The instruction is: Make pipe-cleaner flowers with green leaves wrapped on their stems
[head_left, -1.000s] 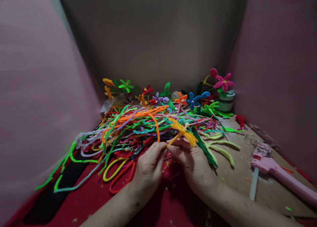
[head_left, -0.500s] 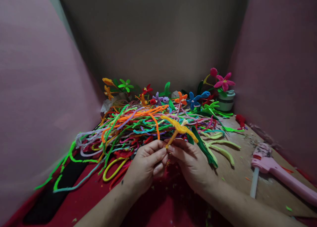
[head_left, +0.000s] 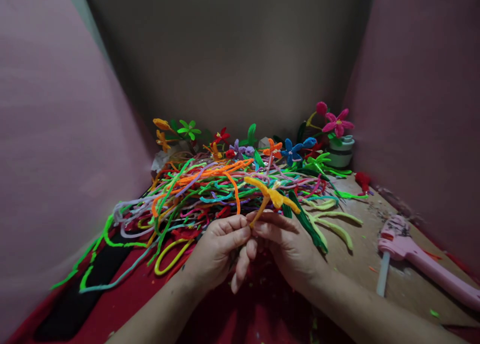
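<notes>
A yellow pipe-cleaner flower [head_left: 276, 196] with a pale centre and spread petals stands above my fingertips at the middle. Its stem runs down to where both hands meet. My left hand [head_left: 225, 244] pinches the stem's lower end between thumb and forefinger. From the right, my right hand [head_left: 287, 241] grips the same stem with its thumb and fingers, close against the left fingertips. Behind them lies a large heap of coloured pipe cleaners [head_left: 202, 184]. Dark green leaves [head_left: 309, 226] lie just beyond my right hand.
A pink glue gun [head_left: 420, 259] with a glue stick rests on a brown board [head_left: 360, 269] at right. Finished flowers line the back, including a pink one [head_left: 338, 123] in a pale pot [head_left: 341, 154]. A black strip [head_left: 80, 294] lies at left on red cloth [head_left: 131, 304].
The yellow flower has turned, its petals and centre now facing a different way. Some lower fingers between the hands have stretched downward. The view has shifted slightly.
</notes>
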`<state>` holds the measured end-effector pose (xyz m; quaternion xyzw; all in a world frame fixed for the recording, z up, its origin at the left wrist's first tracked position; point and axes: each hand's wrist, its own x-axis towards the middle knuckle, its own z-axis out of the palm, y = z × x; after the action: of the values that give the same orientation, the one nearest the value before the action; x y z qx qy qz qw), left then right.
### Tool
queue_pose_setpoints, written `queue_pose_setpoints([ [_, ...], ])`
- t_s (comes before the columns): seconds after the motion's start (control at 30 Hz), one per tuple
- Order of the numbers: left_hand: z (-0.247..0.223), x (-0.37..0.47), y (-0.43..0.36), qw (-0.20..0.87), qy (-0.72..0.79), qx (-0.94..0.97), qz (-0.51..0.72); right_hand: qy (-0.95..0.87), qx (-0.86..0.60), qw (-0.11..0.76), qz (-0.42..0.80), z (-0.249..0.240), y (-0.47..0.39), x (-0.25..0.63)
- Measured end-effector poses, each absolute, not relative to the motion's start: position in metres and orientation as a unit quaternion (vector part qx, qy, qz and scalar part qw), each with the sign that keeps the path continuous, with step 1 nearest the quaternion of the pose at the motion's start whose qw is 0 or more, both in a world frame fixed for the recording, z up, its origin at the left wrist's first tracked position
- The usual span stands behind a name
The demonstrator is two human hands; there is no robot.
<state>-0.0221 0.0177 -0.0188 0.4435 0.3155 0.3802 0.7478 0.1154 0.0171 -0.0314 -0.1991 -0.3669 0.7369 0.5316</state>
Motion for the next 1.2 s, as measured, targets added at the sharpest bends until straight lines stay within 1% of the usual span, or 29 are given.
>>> queue_pose_setpoints([
  [0.07, -0.017, -0.022, 0.017, 0.737, 0.326, 0.458, 0.375, -0.372, -0.191, 0.524, 0.742, -0.032, 0.016, 0.116],
  [0.13, -0.014, -0.02, 0.015, 0.703, 0.35, 0.49, 0.378, -0.362, -0.196, 0.529, 0.742, -0.032, 0.016, 0.116],
  [0.3, -0.005, -0.014, 0.015, 0.555, 0.475, 0.565, 0.384, -0.329, -0.253, 0.572, 0.707, -0.037, 0.02, 0.116],
  [0.4, -0.009, -0.014, 0.016, 0.457, 0.524, 0.588, 0.413, -0.332, -0.286, 0.594, 0.675, -0.04, 0.023, 0.116],
  [0.5, -0.015, -0.015, 0.015, 0.383, 0.53, 0.62, 0.433, -0.346, -0.311, 0.602, 0.649, -0.04, 0.023, 0.116],
  [0.6, -0.018, -0.015, 0.013, 0.361, 0.522, 0.641, 0.433, -0.368, -0.308, 0.59, 0.649, -0.038, 0.022, 0.116],
  [0.7, -0.016, -0.015, 0.011, 0.391, 0.52, 0.625, 0.431, -0.366, -0.306, 0.587, 0.653, -0.035, 0.021, 0.116],
  [0.9, -0.011, -0.016, 0.01, 0.567, 0.474, 0.549, 0.391, -0.366, -0.293, 0.572, 0.673, -0.038, 0.023, 0.116],
  [1.07, -0.012, -0.018, 0.013, 0.645, 0.422, 0.49, 0.407, -0.384, -0.28, 0.558, 0.681, -0.042, 0.025, 0.117],
  [1.2, -0.014, -0.021, 0.015, 0.718, 0.361, 0.44, 0.401, -0.39, -0.258, 0.565, 0.68, -0.037, 0.023, 0.117],
])
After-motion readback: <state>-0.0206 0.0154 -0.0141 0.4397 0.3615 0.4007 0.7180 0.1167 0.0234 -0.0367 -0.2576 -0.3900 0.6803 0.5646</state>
